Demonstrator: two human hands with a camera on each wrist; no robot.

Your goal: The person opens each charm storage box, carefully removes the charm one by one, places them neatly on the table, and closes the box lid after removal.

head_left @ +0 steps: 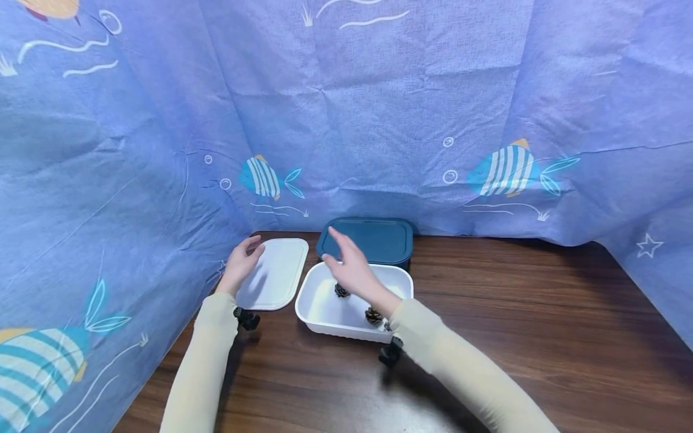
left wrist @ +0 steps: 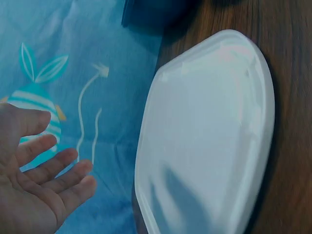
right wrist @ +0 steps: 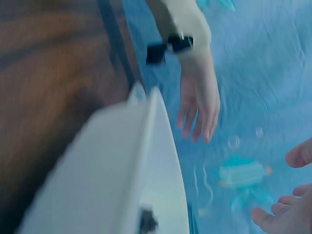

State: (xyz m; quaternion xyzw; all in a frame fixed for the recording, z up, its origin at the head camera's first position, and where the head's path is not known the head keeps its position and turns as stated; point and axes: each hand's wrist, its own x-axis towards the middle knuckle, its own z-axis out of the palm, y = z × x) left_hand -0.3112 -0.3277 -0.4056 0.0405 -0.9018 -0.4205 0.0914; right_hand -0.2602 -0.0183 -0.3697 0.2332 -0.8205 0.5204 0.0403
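My left hand (head_left: 242, 264) hovers by the left edge of a white lid (head_left: 277, 273) that lies flat on the table. Its fingers are loosely bent and hold nothing, as the left wrist view also shows. Over a white plastic box (head_left: 319, 322) without its lid is my right hand (head_left: 352, 267), thumb apart from the fingers and nothing between them. Inside the box sit a pine cone (head_left: 341, 291) near the middle and another pine cone (head_left: 373, 316) toward the front right. The right forearm hides part of the box's right side.
Behind the white box stands a dark blue box with its lid (head_left: 373, 237) on, close to the blue fish-print cloth (head_left: 379, 120) hanging at the back and left. Brown wooden table (head_left: 514, 313) stretches out to the right.
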